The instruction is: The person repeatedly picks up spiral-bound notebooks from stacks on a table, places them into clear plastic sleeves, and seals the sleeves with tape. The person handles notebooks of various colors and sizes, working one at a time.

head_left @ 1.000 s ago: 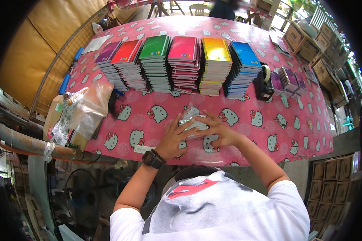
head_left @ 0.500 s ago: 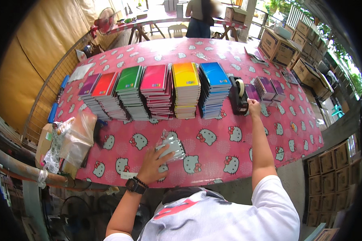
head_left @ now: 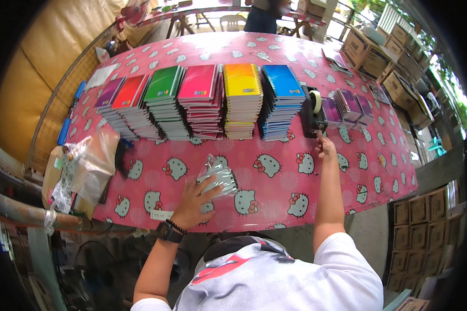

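Note:
A clear plastic-wrapped pack of notebooks (head_left: 223, 181) lies near the middle front of the table. My left hand (head_left: 194, 201) rests on its left side, fingers spread and flat. At the front end of a black tape dispenser (head_left: 313, 116), my right hand (head_left: 325, 149) pinches what looks like a short strip of tape, partly hidden by the fingertips. To the left of the dispenser runs a row of tall notebook stacks: a blue stack (head_left: 284, 103), a yellow stack (head_left: 242, 101), a pink stack (head_left: 200, 101), a green stack (head_left: 163, 98), then red and purple ones.
Small purple notebook packs (head_left: 350, 108) stand right of the dispenser. Plastic bags (head_left: 96, 166) lie at the left edge. A pink patterned cover (head_left: 275, 207) spans the table. Cardboard boxes (head_left: 366, 52) are piled at the far right. Another person (head_left: 262, 18) stands beyond the far edge.
My right hand has drawn back toward me from the dispenser's front end. My left hand stays on the wrapped pack. The view has tilted slightly downward.

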Demonstrator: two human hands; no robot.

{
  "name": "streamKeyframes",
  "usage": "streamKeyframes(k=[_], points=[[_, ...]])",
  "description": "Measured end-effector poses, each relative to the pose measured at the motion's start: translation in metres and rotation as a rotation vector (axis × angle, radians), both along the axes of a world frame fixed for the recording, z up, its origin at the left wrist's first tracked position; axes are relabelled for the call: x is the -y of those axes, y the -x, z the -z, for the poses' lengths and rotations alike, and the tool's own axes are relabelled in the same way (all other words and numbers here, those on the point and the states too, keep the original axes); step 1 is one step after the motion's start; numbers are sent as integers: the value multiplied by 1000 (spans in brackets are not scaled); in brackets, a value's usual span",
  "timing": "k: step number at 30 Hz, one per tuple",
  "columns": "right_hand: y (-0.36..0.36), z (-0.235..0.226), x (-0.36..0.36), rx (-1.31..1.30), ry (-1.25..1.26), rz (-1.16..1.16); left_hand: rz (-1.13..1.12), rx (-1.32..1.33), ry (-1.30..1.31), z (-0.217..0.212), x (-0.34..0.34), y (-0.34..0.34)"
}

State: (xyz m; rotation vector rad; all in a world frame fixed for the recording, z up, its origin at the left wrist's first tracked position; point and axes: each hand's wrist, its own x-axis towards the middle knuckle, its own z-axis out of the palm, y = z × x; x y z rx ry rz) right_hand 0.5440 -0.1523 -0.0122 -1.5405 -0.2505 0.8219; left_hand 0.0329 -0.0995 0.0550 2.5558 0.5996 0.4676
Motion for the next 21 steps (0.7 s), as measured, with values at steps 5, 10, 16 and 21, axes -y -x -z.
streamKeyframes(k=[5, 10, 16, 21], points=[[104, -46, -38, -177, -75, -625, -24, -72, -29, -6, 1, -2], [268, -135, -51, 316, 23, -1214, -24, -72, 17, -4, 1, 1], [309, -136, -61, 1317, 346, -1281, 16, -150, 6, -8, -3, 1], [307, -136, -59, 1439, 522, -1150, -42, -71, 7, -9, 1, 2]])
